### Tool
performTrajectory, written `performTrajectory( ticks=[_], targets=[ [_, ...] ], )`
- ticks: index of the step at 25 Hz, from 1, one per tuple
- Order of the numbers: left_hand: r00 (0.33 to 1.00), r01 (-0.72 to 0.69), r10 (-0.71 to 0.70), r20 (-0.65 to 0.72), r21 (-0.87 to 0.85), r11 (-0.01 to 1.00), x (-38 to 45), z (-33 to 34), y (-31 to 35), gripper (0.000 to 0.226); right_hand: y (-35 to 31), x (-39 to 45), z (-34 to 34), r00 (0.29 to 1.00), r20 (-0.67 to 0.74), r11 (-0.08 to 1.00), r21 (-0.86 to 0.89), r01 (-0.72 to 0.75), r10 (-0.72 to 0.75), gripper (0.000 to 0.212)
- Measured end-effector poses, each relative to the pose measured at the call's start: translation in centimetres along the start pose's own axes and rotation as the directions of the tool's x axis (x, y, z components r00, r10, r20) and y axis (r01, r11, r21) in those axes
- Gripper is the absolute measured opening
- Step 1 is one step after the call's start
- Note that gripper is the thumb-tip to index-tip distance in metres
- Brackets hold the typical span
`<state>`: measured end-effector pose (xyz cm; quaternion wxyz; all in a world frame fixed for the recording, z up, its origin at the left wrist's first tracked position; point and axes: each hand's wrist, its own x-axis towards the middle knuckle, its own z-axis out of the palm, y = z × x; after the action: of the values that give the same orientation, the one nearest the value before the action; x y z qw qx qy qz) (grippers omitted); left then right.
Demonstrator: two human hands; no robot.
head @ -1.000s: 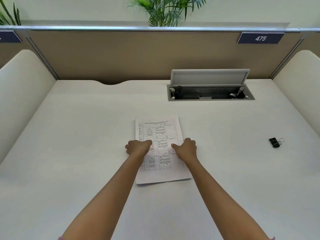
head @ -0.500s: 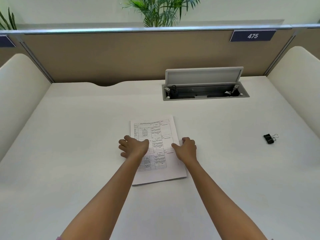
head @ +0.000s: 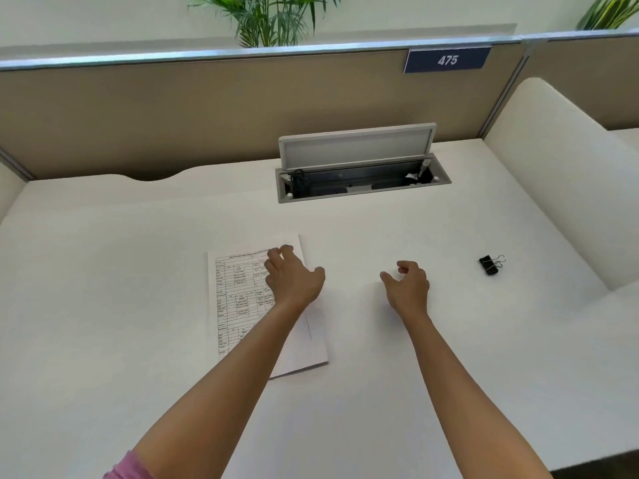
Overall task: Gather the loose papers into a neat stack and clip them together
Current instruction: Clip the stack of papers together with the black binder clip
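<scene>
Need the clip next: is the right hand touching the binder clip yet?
Apart. The head view shows bare desk between the right hand and the binder clip.

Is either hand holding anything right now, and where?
Nothing is gripped. The left hand rests on the upper right of the papers, fingers on the sheet. The right hand is empty above the desk, short of the binder clip.

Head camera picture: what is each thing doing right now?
White printed paper stack: flat on desk, unclipped.
Black metal binder clip: lying alone on desk.
Left hand: resting on papers.
Right hand: off papers, holding nothing.
Grey desk cable-box lid: flipped open.
</scene>
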<state>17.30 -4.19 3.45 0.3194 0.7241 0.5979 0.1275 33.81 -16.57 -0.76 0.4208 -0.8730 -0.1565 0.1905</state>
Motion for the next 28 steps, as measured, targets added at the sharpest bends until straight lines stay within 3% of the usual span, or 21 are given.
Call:
performTrajectory(
  ticks=[5,8,12,15,21,28],
  targets=[
    [0.991,-0.112,0.113,0.071,-0.018,0.994,-1.4,3.8,3.8,0.07,2.4,5.0,-5.9,0.97,-0.226,0.986,-0.113,-0.122,0.094,0.05],
    [0.984,-0.154,0.156,0.091,-0.031,0.988,-2.1,5.3,5.0,0.069,3.4,7.0,-8.7,0.905,-0.399,0.978,-0.082,-0.193,0.145,0.052],
    [0.976,-0.19,0.195,0.102,-0.059,0.98,-2.4,6.1,5.7,0.066,4.3,8.9,-10.3,0.838,-0.521,0.98,-0.008,-0.198,0.165,0.057],
    [0.976,-0.189,0.196,0.1,-0.075,0.979,-2.3,6.2,5.7,0.063,4.9,10.2,-10.8,0.834,-0.51,0.974,0.037,-0.223,0.211,0.06],
    [0.973,-0.194,0.205,0.103,-0.114,0.974,-2.6,6.2,4.6,0.057,5.4,10.6,-11.0,0.829,-0.512,0.974,0.142,-0.177,0.225,0.025],
    [0.972,-0.185,0.209,0.11,-0.191,0.964,-2.6,5.4,3.8,0.052,3.7,7.7,-8.7,0.86,-0.457,0.967,0.213,-0.142,0.227,0.015]
  ],
)
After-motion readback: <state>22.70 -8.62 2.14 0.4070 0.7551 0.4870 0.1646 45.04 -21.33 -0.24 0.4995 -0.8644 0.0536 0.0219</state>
